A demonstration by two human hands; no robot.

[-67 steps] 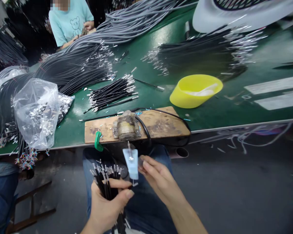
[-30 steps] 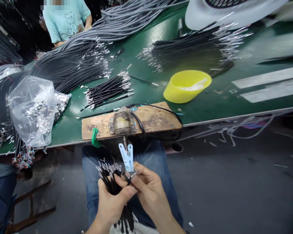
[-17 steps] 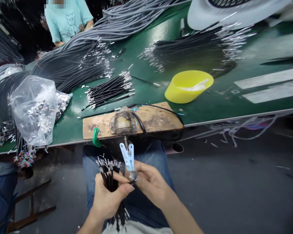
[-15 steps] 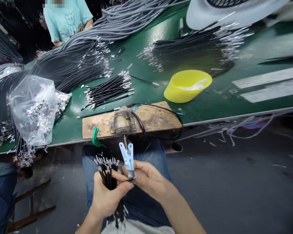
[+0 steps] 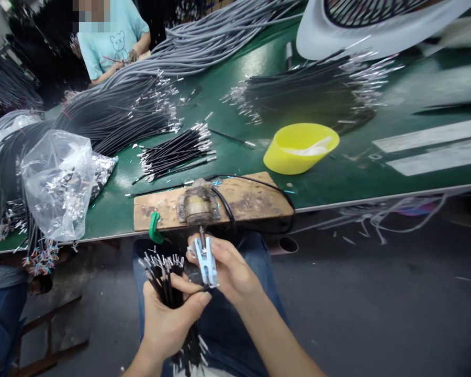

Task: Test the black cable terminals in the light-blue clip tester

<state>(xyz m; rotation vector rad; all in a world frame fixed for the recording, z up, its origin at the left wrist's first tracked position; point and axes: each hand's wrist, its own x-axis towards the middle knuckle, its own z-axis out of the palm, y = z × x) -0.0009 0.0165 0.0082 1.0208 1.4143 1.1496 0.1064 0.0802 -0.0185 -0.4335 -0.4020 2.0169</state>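
My left hand (image 5: 163,324) is closed round a bundle of short black cables (image 5: 161,280) with bare silvery ends. Its thumb and forefinger also pinch one cable whose tip is at the lower end of a light blue clothes peg (image 5: 206,264). My right hand (image 5: 235,269) grips this peg near its upper end, with fingers on both sides. The peg hangs from the metal shaft of a small taped motor (image 5: 197,205). That motor is mounted on a wooden board (image 5: 255,201) at the table's front edge. Where the cable tip meets the peg is partly hidden.
On the green table (image 5: 235,152) lie a pile of short cables (image 5: 176,152), a yellow cup (image 5: 298,157) and a plastic bag of small metal parts (image 5: 58,188). A green clamp (image 5: 155,228) is on the board's edge. Across the table sits a co-worker (image 5: 113,44).
My right hand has moved up from the peg's lower end to its upper end. The peg has tilted slightly. The left hand still holds the bundle, a little further left.
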